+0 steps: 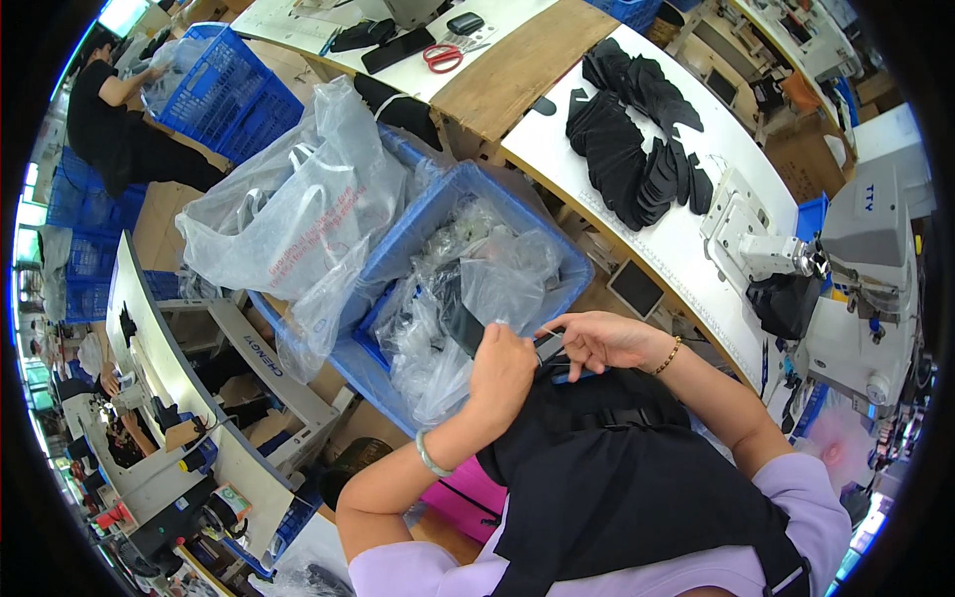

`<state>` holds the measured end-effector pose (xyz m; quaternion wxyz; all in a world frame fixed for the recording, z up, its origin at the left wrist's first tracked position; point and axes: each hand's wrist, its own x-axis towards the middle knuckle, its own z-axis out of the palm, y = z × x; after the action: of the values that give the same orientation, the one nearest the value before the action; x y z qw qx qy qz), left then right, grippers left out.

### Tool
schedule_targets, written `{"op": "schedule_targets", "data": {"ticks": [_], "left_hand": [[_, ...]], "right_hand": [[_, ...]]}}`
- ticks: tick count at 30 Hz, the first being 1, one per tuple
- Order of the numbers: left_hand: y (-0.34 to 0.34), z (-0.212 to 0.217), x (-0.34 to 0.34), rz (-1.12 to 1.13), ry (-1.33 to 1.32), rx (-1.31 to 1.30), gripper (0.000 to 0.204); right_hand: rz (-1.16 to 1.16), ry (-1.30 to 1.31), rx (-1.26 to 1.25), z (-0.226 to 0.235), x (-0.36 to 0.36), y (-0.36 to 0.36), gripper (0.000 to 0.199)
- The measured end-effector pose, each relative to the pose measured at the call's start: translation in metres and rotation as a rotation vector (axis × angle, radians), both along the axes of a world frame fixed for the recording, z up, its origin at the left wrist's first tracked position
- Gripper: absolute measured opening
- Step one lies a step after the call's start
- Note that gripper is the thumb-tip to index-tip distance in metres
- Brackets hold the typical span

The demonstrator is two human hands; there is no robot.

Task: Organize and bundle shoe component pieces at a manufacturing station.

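Over my lap, my left hand [500, 373] is closed in a pinch on a dark flat piece [460, 323], which sticks up past the fingers toward the open bin. My right hand [615, 341] is close beside it with fingers curled. A small grey-and-black item [548, 347] lies between the two hands at the right fingertips; its kind is unclear. A bit of blue shows under those fingers. Beyond the hands stands a blue plastic bin [572, 264] with crumpled clear plastic bags [502, 289] in it. A black apron [637, 478] covers my lap.
Stacked black cut pieces [637, 164] lie on the white table at right, near a sewing machine [865, 259]. Red-handled scissors [443, 58] and a phone [398, 50] rest at the back. A large plastic bag [298, 209] stands left of the bin. Another person [104, 109] handles blue crates [224, 95].
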<state>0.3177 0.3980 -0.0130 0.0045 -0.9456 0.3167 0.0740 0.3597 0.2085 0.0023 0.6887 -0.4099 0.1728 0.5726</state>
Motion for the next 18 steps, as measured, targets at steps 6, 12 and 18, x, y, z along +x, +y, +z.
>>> {"op": "schedule_targets", "data": {"ticks": [6, 12, 18], "left_hand": [[-0.009, -0.024, 0.005, 0.178, 0.135, 0.006, 0.01], [-0.021, -0.047, 0.03, 0.694, 0.443, -0.991, 0.032], [-0.002, -0.144, 0.008, 0.603, 0.267, -0.99, 0.065]], "right_hand": [[0.445, -0.895, -0.396, 0.026, -0.004, 0.03, 0.057], [0.307, -1.023, -0.744, -0.031, 0.006, 0.013, 0.054], [-0.502, -0.168, -0.288, -0.099, 0.018, 0.004, 0.025]]}}
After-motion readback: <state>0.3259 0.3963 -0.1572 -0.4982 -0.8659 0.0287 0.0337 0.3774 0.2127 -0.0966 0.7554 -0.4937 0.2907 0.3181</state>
